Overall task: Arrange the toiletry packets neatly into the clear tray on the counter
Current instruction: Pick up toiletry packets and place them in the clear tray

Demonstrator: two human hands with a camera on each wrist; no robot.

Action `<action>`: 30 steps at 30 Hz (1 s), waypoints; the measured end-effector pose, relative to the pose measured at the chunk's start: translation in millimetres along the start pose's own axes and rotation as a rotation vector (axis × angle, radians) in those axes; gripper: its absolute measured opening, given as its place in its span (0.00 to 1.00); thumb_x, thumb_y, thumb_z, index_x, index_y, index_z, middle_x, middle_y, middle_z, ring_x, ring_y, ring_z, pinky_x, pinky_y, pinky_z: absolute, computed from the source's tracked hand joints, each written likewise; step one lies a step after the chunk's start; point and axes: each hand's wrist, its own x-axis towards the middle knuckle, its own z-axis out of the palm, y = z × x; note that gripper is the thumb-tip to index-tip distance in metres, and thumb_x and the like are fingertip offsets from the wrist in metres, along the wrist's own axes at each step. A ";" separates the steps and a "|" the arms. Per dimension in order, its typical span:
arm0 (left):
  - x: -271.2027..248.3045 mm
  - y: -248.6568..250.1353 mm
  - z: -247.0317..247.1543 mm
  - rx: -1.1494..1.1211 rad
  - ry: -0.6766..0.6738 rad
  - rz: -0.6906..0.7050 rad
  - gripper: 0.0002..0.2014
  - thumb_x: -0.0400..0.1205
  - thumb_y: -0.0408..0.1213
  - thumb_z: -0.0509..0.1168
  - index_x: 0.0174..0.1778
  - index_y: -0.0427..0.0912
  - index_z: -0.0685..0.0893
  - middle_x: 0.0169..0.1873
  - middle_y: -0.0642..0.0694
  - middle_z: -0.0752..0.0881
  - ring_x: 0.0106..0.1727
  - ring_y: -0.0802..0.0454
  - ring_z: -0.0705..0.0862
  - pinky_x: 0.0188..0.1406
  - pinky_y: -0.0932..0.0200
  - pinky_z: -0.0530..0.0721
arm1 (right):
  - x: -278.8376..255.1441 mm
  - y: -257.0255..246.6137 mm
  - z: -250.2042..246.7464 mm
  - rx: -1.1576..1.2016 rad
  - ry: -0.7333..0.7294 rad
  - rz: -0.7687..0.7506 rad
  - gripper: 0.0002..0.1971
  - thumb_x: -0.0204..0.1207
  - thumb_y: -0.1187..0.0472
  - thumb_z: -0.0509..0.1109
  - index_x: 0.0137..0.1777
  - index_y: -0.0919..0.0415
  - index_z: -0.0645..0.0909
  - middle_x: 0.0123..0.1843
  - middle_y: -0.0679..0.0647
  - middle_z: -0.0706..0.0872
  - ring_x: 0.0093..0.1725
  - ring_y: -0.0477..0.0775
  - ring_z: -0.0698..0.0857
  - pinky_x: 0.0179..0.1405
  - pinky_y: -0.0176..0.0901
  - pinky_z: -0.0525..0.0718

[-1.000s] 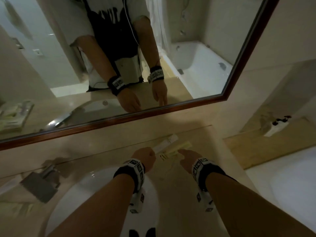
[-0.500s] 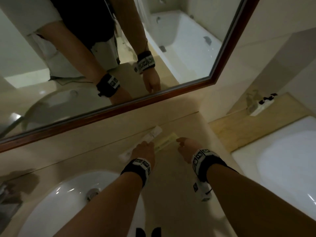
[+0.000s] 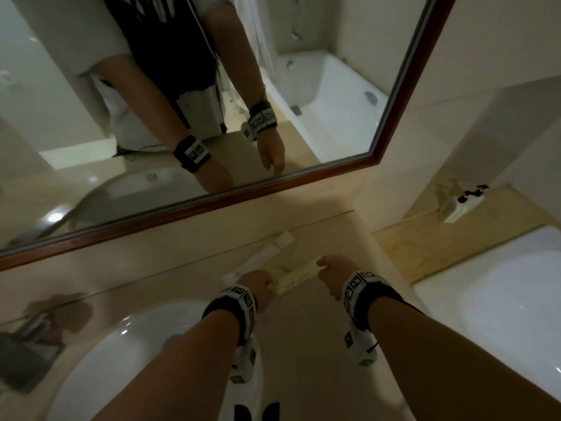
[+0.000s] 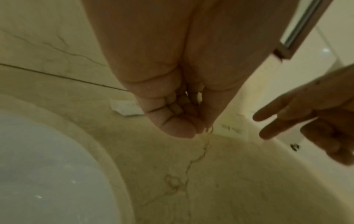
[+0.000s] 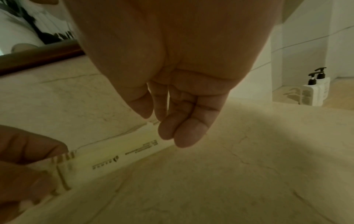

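Note:
A long pale yellow packet point(image 3: 296, 279) lies on the beige marble counter between my hands. My left hand point(image 3: 269, 284) pinches its striped near end, which the right wrist view shows at lower left point(image 5: 38, 153). My right hand point(image 3: 322, 264) has its fingertips point(image 5: 178, 133) on the packet's point(image 5: 118, 156) far end, with the fingers fairly straight. A longer white packet point(image 3: 267, 253) lies just behind, along the wall joint, and its end point(image 4: 126, 106) shows past my left hand point(image 4: 191, 125). The clear tray is out of view.
The white sink basin point(image 3: 136, 344) sits to the left of my hands, with a grey tap point(image 3: 30, 338) at its far left. A wood-framed mirror point(image 3: 212, 202) runs above the counter. Right of the counter's edge is a white bathtub point(image 3: 501, 299), with pump bottles point(image 5: 316, 87) on its ledge.
My right hand has moved forward onto the yellow packet's far end. My left hand now grips its near end. The head view has swung right, away from the tap.

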 end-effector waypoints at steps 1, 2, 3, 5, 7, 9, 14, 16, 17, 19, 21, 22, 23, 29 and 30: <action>-10.6 -4.0 -5.5 -0.052 0.030 0.015 0.08 0.86 0.43 0.60 0.53 0.46 0.82 0.47 0.46 0.85 0.49 0.44 0.87 0.48 0.52 0.85 | -5.8 -7.6 1.0 -0.011 0.002 -0.020 0.19 0.86 0.58 0.58 0.73 0.61 0.78 0.69 0.62 0.84 0.48 0.55 0.80 0.47 0.49 0.81; -23.3 -8.7 -12.7 -0.104 0.067 0.027 0.07 0.86 0.43 0.60 0.49 0.47 0.82 0.44 0.46 0.86 0.47 0.45 0.88 0.44 0.53 0.86 | -12.9 -17.4 2.2 -0.011 0.010 -0.030 0.19 0.86 0.58 0.58 0.68 0.66 0.81 0.62 0.65 0.88 0.42 0.57 0.81 0.43 0.54 0.84; -37.6 -13.8 -21.5 -0.136 0.103 0.035 0.07 0.86 0.42 0.61 0.48 0.46 0.82 0.42 0.46 0.87 0.43 0.46 0.88 0.41 0.54 0.86 | -19.1 -27.2 4.3 -0.001 0.027 -0.037 0.19 0.85 0.57 0.58 0.64 0.69 0.83 0.56 0.66 0.90 0.37 0.59 0.82 0.42 0.57 0.88; -65.4 -28.0 -39.0 -0.180 0.184 0.042 0.09 0.86 0.41 0.62 0.51 0.42 0.84 0.43 0.43 0.89 0.42 0.46 0.87 0.44 0.51 0.87 | -34.7 -47.4 8.5 0.068 0.036 -0.055 0.17 0.84 0.54 0.60 0.59 0.68 0.83 0.49 0.64 0.91 0.33 0.61 0.84 0.41 0.59 0.90; -97.6 -50.6 -53.1 -0.273 0.292 0.044 0.09 0.86 0.42 0.62 0.52 0.42 0.84 0.45 0.42 0.90 0.43 0.45 0.88 0.48 0.48 0.88 | -52.3 -70.5 18.2 0.230 -0.002 -0.060 0.17 0.83 0.48 0.63 0.54 0.64 0.80 0.45 0.61 0.90 0.32 0.61 0.84 0.37 0.57 0.89; -118.9 -65.6 -64.0 -0.268 0.426 0.060 0.07 0.85 0.43 0.63 0.49 0.43 0.83 0.44 0.43 0.88 0.44 0.43 0.87 0.45 0.49 0.85 | -65.4 -89.1 24.0 0.410 -0.059 -0.032 0.26 0.79 0.39 0.66 0.51 0.65 0.83 0.42 0.60 0.91 0.32 0.60 0.84 0.38 0.55 0.88; -205.4 -145.1 -83.5 -0.126 0.787 0.075 0.05 0.84 0.37 0.64 0.47 0.43 0.85 0.46 0.45 0.82 0.47 0.44 0.81 0.44 0.57 0.75 | -117.2 -191.4 72.8 0.678 -0.392 -0.221 0.28 0.75 0.35 0.71 0.59 0.61 0.85 0.50 0.60 0.92 0.35 0.61 0.85 0.45 0.57 0.88; -236.4 -182.1 -79.9 -0.070 0.861 0.085 0.08 0.80 0.29 0.64 0.49 0.43 0.88 0.52 0.44 0.82 0.49 0.42 0.84 0.47 0.56 0.81 | -142.0 -235.3 98.8 0.825 -0.486 -0.281 0.24 0.77 0.42 0.73 0.59 0.64 0.85 0.48 0.61 0.90 0.33 0.61 0.84 0.41 0.55 0.86; -253.9 -198.7 -76.9 -0.058 0.885 0.074 0.10 0.79 0.26 0.64 0.49 0.42 0.89 0.56 0.43 0.83 0.51 0.41 0.85 0.49 0.54 0.84 | -154.4 -256.2 113.9 0.881 -0.516 -0.310 0.21 0.78 0.46 0.73 0.57 0.65 0.85 0.46 0.62 0.89 0.32 0.61 0.84 0.37 0.52 0.85; -284.3 -227.1 -71.5 -0.057 0.947 0.047 0.10 0.79 0.25 0.64 0.49 0.40 0.89 0.59 0.43 0.83 0.52 0.40 0.86 0.52 0.53 0.85 | -174.5 -292.7 141.9 0.936 -0.538 -0.367 0.14 0.80 0.54 0.72 0.53 0.67 0.85 0.43 0.64 0.86 0.31 0.59 0.83 0.34 0.48 0.82; -316.0 -255.8 -68.3 -0.089 0.988 -0.015 0.08 0.80 0.28 0.65 0.50 0.39 0.89 0.58 0.42 0.83 0.54 0.41 0.85 0.53 0.58 0.83 | -192.9 -324.3 172.2 0.935 -0.566 -0.409 0.07 0.82 0.65 0.69 0.53 0.70 0.83 0.47 0.68 0.86 0.38 0.62 0.85 0.38 0.52 0.85; -329.7 -273.9 -65.1 -0.146 0.999 -0.060 0.08 0.80 0.29 0.65 0.50 0.40 0.88 0.56 0.42 0.84 0.54 0.42 0.85 0.53 0.59 0.81 | -203.0 -337.9 187.8 0.914 -0.595 -0.429 0.06 0.82 0.69 0.67 0.54 0.71 0.82 0.50 0.69 0.87 0.44 0.64 0.87 0.44 0.55 0.87; -343.7 -290.8 -61.1 -0.234 1.019 -0.108 0.08 0.79 0.30 0.65 0.50 0.42 0.87 0.54 0.43 0.85 0.53 0.44 0.85 0.52 0.58 0.82 | -213.2 -349.9 202.9 0.895 -0.633 -0.448 0.06 0.82 0.70 0.67 0.56 0.70 0.82 0.52 0.68 0.88 0.49 0.65 0.89 0.48 0.56 0.89; -415.1 -377.2 -22.0 -1.255 1.023 -0.231 0.08 0.85 0.39 0.66 0.48 0.37 0.84 0.38 0.38 0.87 0.33 0.43 0.87 0.38 0.42 0.92 | -268.1 -401.5 292.4 0.751 -0.798 -0.553 0.06 0.79 0.71 0.71 0.54 0.66 0.83 0.47 0.65 0.93 0.46 0.62 0.92 0.54 0.60 0.89; -426.7 -388.4 -13.1 -1.297 0.995 -0.223 0.07 0.83 0.38 0.70 0.46 0.37 0.85 0.37 0.39 0.88 0.30 0.45 0.87 0.33 0.48 0.91 | -275.9 -407.9 307.2 0.716 -0.818 -0.566 0.06 0.79 0.71 0.71 0.54 0.66 0.83 0.48 0.65 0.93 0.47 0.63 0.92 0.54 0.60 0.89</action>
